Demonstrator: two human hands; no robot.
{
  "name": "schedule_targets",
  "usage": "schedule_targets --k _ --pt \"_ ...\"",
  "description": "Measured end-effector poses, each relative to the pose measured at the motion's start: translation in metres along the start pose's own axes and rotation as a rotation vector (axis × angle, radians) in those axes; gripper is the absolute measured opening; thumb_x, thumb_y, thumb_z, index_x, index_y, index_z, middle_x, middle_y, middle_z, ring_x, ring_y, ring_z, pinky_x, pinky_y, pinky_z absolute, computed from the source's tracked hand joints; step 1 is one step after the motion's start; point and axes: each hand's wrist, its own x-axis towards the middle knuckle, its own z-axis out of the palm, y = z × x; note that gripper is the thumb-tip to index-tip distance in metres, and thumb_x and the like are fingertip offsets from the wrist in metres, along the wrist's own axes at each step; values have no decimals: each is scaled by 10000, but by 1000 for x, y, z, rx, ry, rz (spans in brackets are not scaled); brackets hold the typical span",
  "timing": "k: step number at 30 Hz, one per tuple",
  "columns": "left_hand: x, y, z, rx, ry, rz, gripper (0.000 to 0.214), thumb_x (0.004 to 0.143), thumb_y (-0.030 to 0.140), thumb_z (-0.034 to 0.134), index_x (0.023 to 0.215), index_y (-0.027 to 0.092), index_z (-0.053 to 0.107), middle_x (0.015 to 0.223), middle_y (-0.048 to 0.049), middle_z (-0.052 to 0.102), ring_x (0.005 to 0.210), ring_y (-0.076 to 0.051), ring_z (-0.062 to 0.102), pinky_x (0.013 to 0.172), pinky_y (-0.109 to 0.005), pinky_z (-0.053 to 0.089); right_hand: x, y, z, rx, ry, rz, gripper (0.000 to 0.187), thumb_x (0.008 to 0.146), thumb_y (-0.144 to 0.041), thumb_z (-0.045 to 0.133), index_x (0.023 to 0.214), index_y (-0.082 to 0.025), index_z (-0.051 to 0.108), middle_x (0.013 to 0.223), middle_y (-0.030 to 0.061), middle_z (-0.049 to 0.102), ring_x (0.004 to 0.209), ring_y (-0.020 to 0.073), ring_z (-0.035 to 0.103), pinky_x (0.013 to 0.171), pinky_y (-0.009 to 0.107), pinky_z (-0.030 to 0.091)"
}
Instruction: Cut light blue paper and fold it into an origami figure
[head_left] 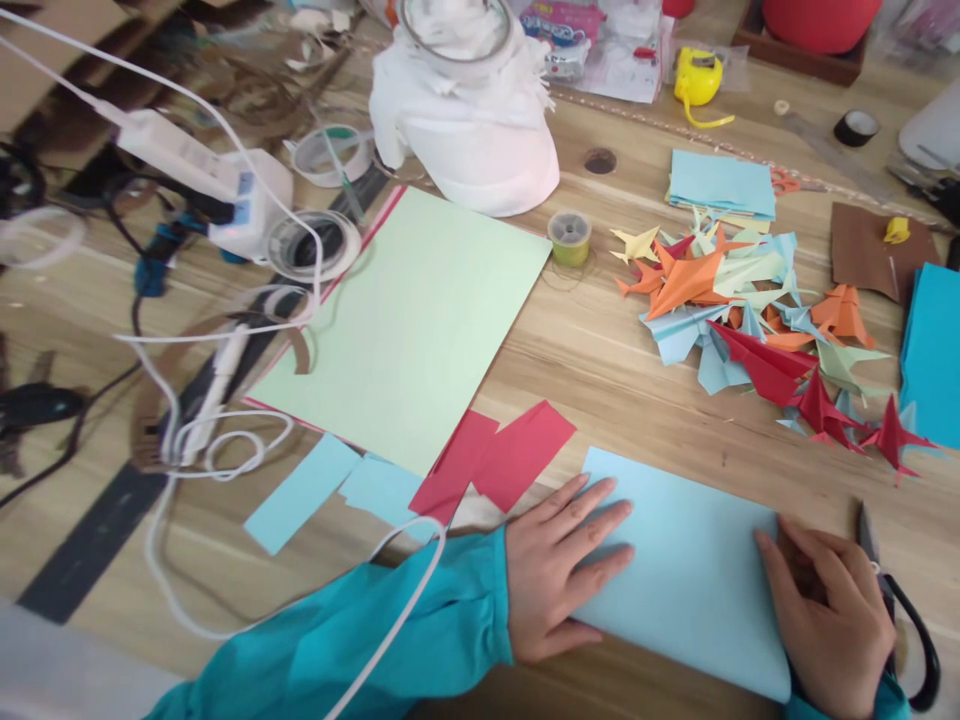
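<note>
A light blue sheet of paper (682, 570) lies in front of me, and its right end looks bent over in a rounded fold. My left hand (566, 570) rests flat on the left part of the sheet, fingers spread. At the opposite end, my right hand (832, 610) is closed on the paper's edge, thumb and forefinger at the upper right corner; its other fingers curl under. Black-handled scissors (889, 585) lie just beyond the right hand, partly hidden by it. Red paper strips (525, 455) and blue paper strips (304, 493) lie left of the sheet.
Folded paper cranes (750, 290) are heaped at the upper right, near stacked blue paper (720, 185). A pale green sheet (427, 320) covers the middle left. A white cable (161, 540) loops across my left sleeve. A thread spool (570, 240) and tape measure (697, 78) stand farther back.
</note>
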Motion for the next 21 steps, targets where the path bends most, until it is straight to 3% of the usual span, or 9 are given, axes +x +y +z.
schedule_targets --k 21 --pt "-1 0 3 24 -2 -5 642 802 560 531 1306 167 467 1439 -175 392 1390 -400 170 1079 -634 210 -1 1 0 -32 -9 -3 273 766 -352 713 961 -161 706 860 58 645 622 146 611 604 300 513"
